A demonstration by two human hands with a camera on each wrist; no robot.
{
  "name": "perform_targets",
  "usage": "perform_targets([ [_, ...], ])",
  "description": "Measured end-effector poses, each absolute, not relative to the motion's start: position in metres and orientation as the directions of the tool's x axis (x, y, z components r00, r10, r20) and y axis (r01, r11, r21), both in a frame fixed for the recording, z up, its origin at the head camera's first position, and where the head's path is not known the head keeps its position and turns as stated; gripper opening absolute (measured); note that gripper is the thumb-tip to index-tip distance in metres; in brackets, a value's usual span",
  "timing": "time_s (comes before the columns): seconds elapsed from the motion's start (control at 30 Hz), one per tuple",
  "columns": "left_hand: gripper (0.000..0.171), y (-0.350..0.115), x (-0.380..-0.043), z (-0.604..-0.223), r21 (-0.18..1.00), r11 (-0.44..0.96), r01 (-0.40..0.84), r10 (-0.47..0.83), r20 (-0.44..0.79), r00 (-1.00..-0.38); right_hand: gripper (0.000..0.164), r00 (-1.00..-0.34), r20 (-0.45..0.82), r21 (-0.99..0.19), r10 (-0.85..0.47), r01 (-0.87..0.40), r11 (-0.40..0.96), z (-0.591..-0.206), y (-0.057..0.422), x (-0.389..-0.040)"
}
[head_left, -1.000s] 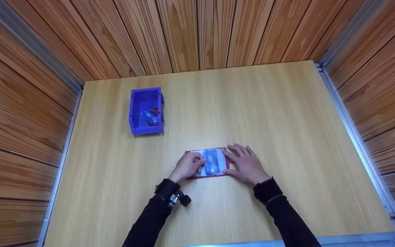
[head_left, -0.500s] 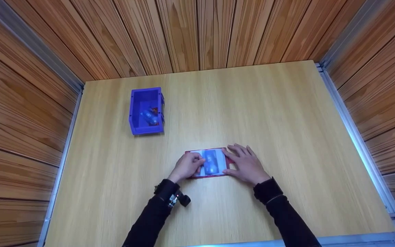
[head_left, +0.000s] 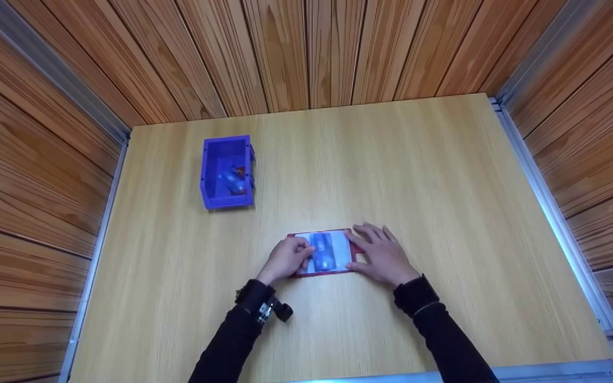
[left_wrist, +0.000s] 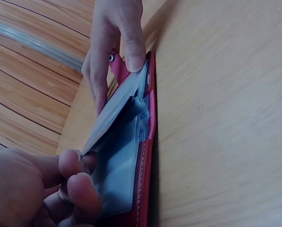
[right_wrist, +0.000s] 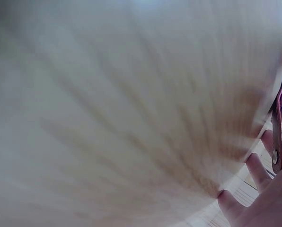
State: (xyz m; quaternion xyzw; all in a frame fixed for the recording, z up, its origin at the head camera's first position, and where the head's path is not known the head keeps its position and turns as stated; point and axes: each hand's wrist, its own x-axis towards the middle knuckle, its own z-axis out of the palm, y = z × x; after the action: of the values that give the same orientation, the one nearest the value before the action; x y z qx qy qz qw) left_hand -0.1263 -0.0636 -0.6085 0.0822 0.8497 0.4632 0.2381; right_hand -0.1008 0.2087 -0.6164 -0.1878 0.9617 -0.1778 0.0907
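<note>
A red card holder with clear plastic sleeves lies opened out on the table. A blue translucent panel shows across its middle. My left hand pinches the free edge of a sleeve; in the left wrist view that sleeve tilts up, with a gap between it and the sleeves below. My right hand rests with spread fingers on the holder's right end, thumb on the near corner. Between its fingers the red snap strap sticks out.
At the back left stands a blue-purple plastic bin. Inside it lie a clear bluish item and some red-orange pieces. Wood-panelled walls and metal rails border the table.
My left hand has drawn slightly left, and the blue panel has shifted left with it. The right hand and the bin have stayed put.
</note>
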Motion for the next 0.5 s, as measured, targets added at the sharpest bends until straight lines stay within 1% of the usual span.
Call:
perform_targets([
  [0.23,0.027,-0.07,-0.125,-0.607,0.826,0.56,-0.065,0.358,-0.312,-0.88,0.08,-0.912,-0.112,-0.392,-0.394,-0.324,0.861,-0.616,0.208,-0.101],
  [0.5,0.025,-0.078,-0.125,-0.605,0.838,0.531,-0.127,0.339,-0.348,-0.874,0.081,-0.912,-0.129,-0.394,-0.39,-0.313,0.864,-0.614,0.208,-0.1],
])
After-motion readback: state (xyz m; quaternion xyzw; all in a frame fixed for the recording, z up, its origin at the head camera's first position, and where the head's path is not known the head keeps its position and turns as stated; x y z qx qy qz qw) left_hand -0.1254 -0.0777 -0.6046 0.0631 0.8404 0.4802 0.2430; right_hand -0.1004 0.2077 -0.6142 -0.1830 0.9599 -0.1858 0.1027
